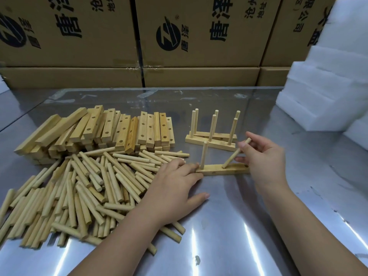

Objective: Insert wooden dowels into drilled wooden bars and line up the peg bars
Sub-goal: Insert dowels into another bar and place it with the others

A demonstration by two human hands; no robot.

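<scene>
A pale, square-edged wooden bar [222,169] lies flat on the shiny metal table [239,220], long side towards the person. A round upright dowel [204,155] stands in the hole near its left end. A tilted dowel [232,157] has its lower end in the middle hole and leans right. The hole at the bar's right end is open.

The left hand [175,182] lies flat on the table at the bar's left end, its fingers [187,167] straight and the tips touching the wood. The right hand [262,156] is above the bar's right end, its fingers [255,138] curled and pinching the upper part of the tilted dowel.

Just behind the bar stand two finished peg bars [211,142], side by side, each with three smooth upright pegs. Left of the bar lies a loose heap of cylindrical dowels [89,186]. Behind that heap is a stack of drilled bars [111,132], some darker in grain. Far behind the bar are printed cardboard boxes [79,36], and to its far right are white foam blocks [328,86].
</scene>
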